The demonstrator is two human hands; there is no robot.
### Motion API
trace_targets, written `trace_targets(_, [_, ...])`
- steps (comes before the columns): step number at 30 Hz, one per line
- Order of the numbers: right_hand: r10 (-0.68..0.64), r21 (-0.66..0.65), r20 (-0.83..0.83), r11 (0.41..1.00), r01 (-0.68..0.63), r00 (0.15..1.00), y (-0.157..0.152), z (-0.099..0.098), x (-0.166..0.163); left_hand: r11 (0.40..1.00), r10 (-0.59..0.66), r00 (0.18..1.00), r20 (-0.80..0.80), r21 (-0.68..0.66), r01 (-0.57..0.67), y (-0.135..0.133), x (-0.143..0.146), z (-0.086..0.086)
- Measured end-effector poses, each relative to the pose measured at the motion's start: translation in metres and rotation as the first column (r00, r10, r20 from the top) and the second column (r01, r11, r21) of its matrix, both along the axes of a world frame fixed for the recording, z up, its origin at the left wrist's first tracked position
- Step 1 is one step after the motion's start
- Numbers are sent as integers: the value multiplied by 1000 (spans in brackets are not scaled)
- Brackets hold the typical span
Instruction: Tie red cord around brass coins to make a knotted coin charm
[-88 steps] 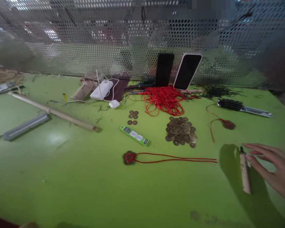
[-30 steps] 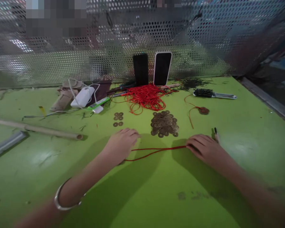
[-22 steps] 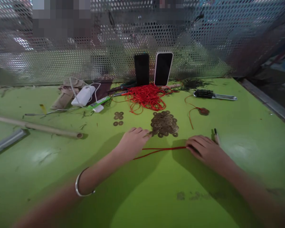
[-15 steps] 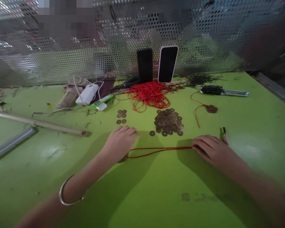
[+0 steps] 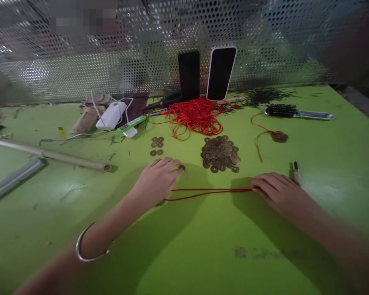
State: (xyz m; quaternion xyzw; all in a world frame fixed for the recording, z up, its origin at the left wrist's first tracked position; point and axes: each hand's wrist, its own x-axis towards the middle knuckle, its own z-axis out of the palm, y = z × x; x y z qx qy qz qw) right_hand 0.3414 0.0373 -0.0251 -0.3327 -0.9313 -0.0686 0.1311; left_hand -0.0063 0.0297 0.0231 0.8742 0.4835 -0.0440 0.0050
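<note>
My left hand [image 5: 155, 180] has its thumb and fingertips closed on a round brown coin [image 5: 181, 167] with a hole in the middle. Beneath that hand, two strands of red cord [image 5: 209, 191] come out and stretch across the table; a dark object at their left end is mostly hidden. Pinched in the fingers of my right hand [image 5: 276, 192] is the other end of the strands. A heap of holed coins [image 5: 220, 153] lies beyond the cord, between the hands. Several more coins [image 5: 157, 146] form a small group just past my left hand.
Behind the coins is a tangle of red cord [image 5: 197, 116], with two phones [image 5: 222, 73] propped against the perforated metal screen. A hairbrush [image 5: 298, 112], a knotted coin piece [image 5: 279, 136] and a small dark-tipped tool [image 5: 297, 173] lie right. A bamboo tube [image 5: 64, 157] and power bank [image 5: 111, 115] lie left.
My left hand has shifted slightly right, and the single coin left of the heap is now at its fingertips. My right hand still holds the cord. The view has tilted a little.
</note>
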Motion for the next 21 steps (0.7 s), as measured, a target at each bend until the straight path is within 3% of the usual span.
trace_targets(4, [-27,-63,-16,998,26,1000,-1,-4,3,983,184,983,20,5,-184,-5,-34,0])
trace_targets(7, [-39,-72,-16,997,37,999,-2,-3,3,967,252,967,33,29,-253,-10,-49,-2])
trace_targets(21, [-32,-9,28,999,32,999,-3,-2,3,950,307,951,32,38,-308,-22,-66,-8])
